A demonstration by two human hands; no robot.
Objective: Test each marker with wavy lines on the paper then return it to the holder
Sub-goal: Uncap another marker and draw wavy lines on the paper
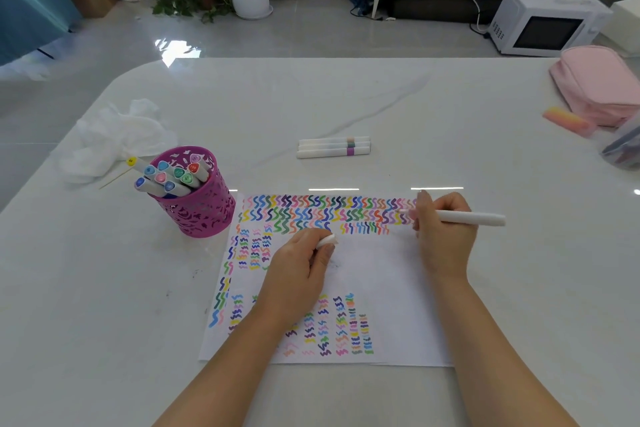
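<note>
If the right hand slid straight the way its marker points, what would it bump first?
Probably the pink holder; the right hand aims its marker left along the paper, clear of the left hand. Depth unclear.

Open white marble tabletop (433, 107) beyond my white scribbled paper (374, 274), three white markers (334, 148) lying across it, magenta cut-out metal holder (204, 215) just left of the sheet, crumpled white tissue (114, 139) behind that.

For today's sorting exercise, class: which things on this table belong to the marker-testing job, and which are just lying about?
In the job: paper, white marker in right hand, cap in left hand, magenta holder, three loose markers.
Lying about: crumpled tissue, pink pouch.
</note>
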